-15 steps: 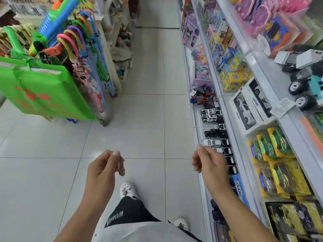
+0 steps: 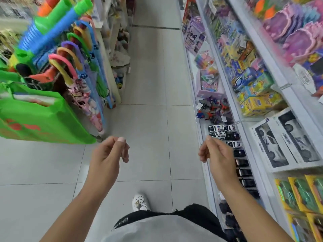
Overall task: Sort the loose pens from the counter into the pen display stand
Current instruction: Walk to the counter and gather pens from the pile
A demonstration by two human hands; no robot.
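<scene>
While both bare forearms reach forward over the pale grey tiled floor point(image 2: 148, 119), the left hand point(image 2: 109, 152) hangs with its fingers loosely curled and thumb resting near the fingertips, holding nothing. Across the aisle from it, the right hand point(image 2: 215, 155) is held the same way, fingers loosely bent, thumb up, nothing in its grasp. Neither loose pens nor a pen display stand can be made out anywhere in this view.

Taking the left hand as the landmark: just beyond and to its left stands a bright green fabric shopping bag with red print point(image 2: 40, 119). Behind that bag, farther from the hand, a rack holds child-size umbrellas with curved pink, yellow, purple and green plastic handles point(image 2: 70, 67), and ribbed blue and green plastic tubes point(image 2: 49, 32) lean above them. Below the hand, toward the body, a white perforated clog shoe point(image 2: 140, 201) rests on the tiles, next to black shorts point(image 2: 174, 215) and a light grey shirt hem point(image 2: 157, 229).

Well to the right of the left hand, past the right hand, runs a white metal shelf unit point(image 2: 204, 154). Its lowest level carries a row of small black and white toy cars point(image 2: 227, 135); higher levels hold white boxed model cars point(image 2: 284, 142), yellow blister-pack toys point(image 2: 297, 194) and yellow cartons point(image 2: 258, 102).
</scene>
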